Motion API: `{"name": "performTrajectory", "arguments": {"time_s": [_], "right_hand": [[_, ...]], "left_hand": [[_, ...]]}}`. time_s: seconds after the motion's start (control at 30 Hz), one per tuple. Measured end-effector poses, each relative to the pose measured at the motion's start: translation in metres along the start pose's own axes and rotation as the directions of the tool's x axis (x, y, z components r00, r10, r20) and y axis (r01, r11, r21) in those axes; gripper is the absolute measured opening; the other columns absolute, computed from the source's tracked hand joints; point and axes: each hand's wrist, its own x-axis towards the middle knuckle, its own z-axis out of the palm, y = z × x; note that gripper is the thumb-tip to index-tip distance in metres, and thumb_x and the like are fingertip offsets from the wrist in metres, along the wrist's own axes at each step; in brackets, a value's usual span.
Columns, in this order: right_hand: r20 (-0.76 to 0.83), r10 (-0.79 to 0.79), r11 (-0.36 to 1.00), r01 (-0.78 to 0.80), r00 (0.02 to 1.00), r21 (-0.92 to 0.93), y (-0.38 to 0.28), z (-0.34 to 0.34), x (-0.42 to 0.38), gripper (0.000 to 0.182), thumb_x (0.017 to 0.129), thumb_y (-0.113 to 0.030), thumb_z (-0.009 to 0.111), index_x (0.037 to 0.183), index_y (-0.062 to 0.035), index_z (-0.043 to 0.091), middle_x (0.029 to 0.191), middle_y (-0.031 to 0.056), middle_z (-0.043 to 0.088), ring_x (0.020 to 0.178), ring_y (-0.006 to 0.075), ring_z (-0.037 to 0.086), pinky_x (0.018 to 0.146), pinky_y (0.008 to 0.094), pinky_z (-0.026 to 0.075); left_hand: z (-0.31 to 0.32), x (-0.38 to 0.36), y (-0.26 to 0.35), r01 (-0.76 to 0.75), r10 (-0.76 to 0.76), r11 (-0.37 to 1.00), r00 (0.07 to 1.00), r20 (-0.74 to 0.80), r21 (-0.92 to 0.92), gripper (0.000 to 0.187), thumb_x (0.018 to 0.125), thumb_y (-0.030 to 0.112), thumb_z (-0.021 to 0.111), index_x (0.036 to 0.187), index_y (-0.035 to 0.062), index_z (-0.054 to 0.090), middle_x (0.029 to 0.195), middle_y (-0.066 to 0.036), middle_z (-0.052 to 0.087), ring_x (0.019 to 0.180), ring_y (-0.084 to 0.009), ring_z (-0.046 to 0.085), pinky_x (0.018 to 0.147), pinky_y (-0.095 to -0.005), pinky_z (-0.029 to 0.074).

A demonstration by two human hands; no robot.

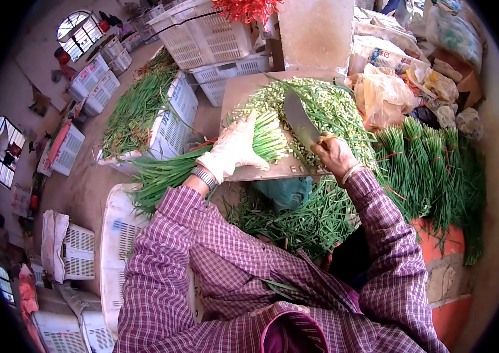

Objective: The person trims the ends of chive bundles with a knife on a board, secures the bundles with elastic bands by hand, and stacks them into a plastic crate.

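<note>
The left hand (233, 147), in a pale glove, is closed over a thick bunch of green stalks (270, 136) lying on the desk (261, 172). The stalks run crosswise, with their long leaves trailing left past the wrist and watch (204, 176) and their pale cut ends pointing right. The right hand (336, 156) is clenched around the handle of a broad knife (300, 122). Its blade slants away from the person and to the left, roughly across the line of the stalks, just to the right of their cut ends. The left hand is the one nearer the bunch; the right hand lies farther right, beyond the blade. Whether the blade touches the stalks or the desk, I cannot tell.

Around and beyond the blade spreads a heap of short chopped pieces (343, 109). Farther right hang tied green bundles (434, 162), with crumpled plastic bags (381, 94) behind them. To the left, long loose greens (137, 112) fill a white crate (174, 120). Below the desk lie scattered leaves (326, 209) beside a teal bag (287, 191).
</note>
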Motion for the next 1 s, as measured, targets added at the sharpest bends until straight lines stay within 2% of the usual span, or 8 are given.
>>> {"name": "performTrajectory", "arguments": {"time_s": [0.07, 0.13, 0.27, 0.37, 0.47, 0.73, 0.83, 1.0], "right_hand": [[0.022, 0.169, 0.961, -0.169, 0.985, 0.219, -0.039, -0.033, -0.007, 0.03, 0.092, -0.026, 0.061, 0.099, 0.0023, 0.067, 0.092, 0.0246, 0.069, 0.086, 0.0402, 0.067, 0.076, 0.0445, 0.054], [-0.086, 0.198, 0.93, -0.159, 0.976, 0.333, -0.065, -0.05, -0.017, 0.027, 0.093, -0.025, 0.062, 0.095, 0.0016, 0.069, 0.096, 0.0228, 0.07, 0.083, 0.0383, 0.068, 0.073, 0.0418, 0.054], [-0.013, 0.258, 0.865, -0.225, 0.966, 0.449, -0.087, -0.063, -0.038, 0.025, 0.093, -0.024, 0.063, 0.093, -0.0004, 0.07, 0.101, 0.0206, 0.071, 0.079, 0.0357, 0.069, 0.071, 0.0405, 0.055], [-0.188, -0.082, 0.996, 0.089, 0.979, 0.029, -0.07, -0.045, -0.049, 0.023, 0.094, -0.025, 0.061, 0.092, -0.0029, 0.067, 0.091, 0.0203, 0.069, 0.069, 0.0371, 0.066, 0.063, 0.0455, 0.053], [-0.113, 0.09, 0.996, -0.091, 0.99, -0.009, -0.092, -0.056, -0.05, 0.021, 0.095, -0.023, 0.058, 0.101, -0.0031, 0.059, 0.079, 0.0222, 0.066, 0.068, 0.0396, 0.064, 0.062, 0.0486, 0.05], [0.04, 0.046, 0.987, -0.04, 0.998, -0.155, -0.094, -0.051, -0.052, 0.024, 0.093, -0.021, 0.057, 0.105, 0.0003, 0.053, 0.07, 0.0214, 0.063, 0.068, 0.041, 0.064, 0.062, 0.0501, 0.05], [0.074, 0.082, 0.977, -0.066, 0.994, -0.202, -0.098, -0.05, -0.047, 0.025, 0.093, -0.021, 0.057, 0.104, 0.0006, 0.053, 0.071, 0.021, 0.064, 0.069, 0.0408, 0.066, 0.061, 0.0502, 0.05], [0.083, 0.097, 0.968, -0.075, 0.992, -0.24, -0.1, -0.046, -0.043, 0.029, 0.091, -0.023, 0.06, 0.104, 0.0026, 0.053, 0.069, 0.0232, 0.062, 0.068, 0.0433, 0.064, 0.061, 0.051, 0.049]], "left_hand": [[0.004, 0.01, 0.005, 0.017, -0.014, 0.999, 0.998, 0.058, -0.045, 0.13, 0.051, 0.041, 0.093, 0.153, 0.0023, 0.023, 0.136, -0.029, 0.05, 0.126, -0.0399, 0.052, 0.106, -0.0419, 0.044], [0.009, 0.014, 0.012, 0.066, -0.063, 0.997, 0.993, 0.099, -0.027, 0.129, 0.051, 0.041, 0.093, 0.153, 0.0034, 0.024, 0.132, -0.027, 0.052, 0.123, -0.0395, 0.054, 0.103, -0.0415, 0.046], [0.036, 0.0, 0.027, 0.098, -0.081, 0.981, 0.991, -0.107, 0.168, 0.115, 0.055, 0.041, 0.09, 0.148, 0.0068, 0.033, 0.121, -0.018, 0.052, 0.109, -0.0348, 0.06, 0.092, -0.0429, 0.051], [0.048, -0.003, 0.03, 0.105, -0.049, 0.957, 0.977, -0.206, 0.27, 0.109, 0.056, 0.036, 0.089, 0.147, 0.0092, 0.034, 0.112, -0.014, 0.052, 0.101, -0.0329, 0.061, 0.084, -0.0429, 0.053], [0.053, -0.003, 0.033, 0.113, -0.031, 0.95, 0.962, -0.271, 0.293, 0.099, 0.058, 0.034, 0.089, 0.14, 0.0096, 0.04, 0.105, -0.012, 0.052, 0.097, -0.0305, 0.061, 0.078, -0.0421, 0.054], [0.06, -0.002, 0.034, 0.128, 0.044, 0.829, 0.956, -0.292, 0.544, 0.097, 0.059, 0.058, 0.085, 0.132, 0.0056, 0.047, 0.104, -0.007, 0.053, 0.091, -0.0181, 0.059, 0.07, -0.0311, 0.049], [0.056, -0.002, 0.039, 0.138, -0.009, 0.892, 0.957, -0.289, 0.431, 0.082, 0.06, 0.043, 0.088, 0.122, 0.0065, 0.049, 0.099, -0.011, 0.056, 0.092, -0.0267, 0.063, 0.077, -0.0382, 0.054], [0.063, 0.001, 0.033, 0.123, 0.012, 0.906, 0.95, -0.313, 0.405, 0.076, 0.062, 0.046, 0.086, 0.117, 0.0065, 0.051, 0.096, -0.012, 0.059, 0.09, -0.0266, 0.064, 0.076, -0.0385, 0.053]]}}
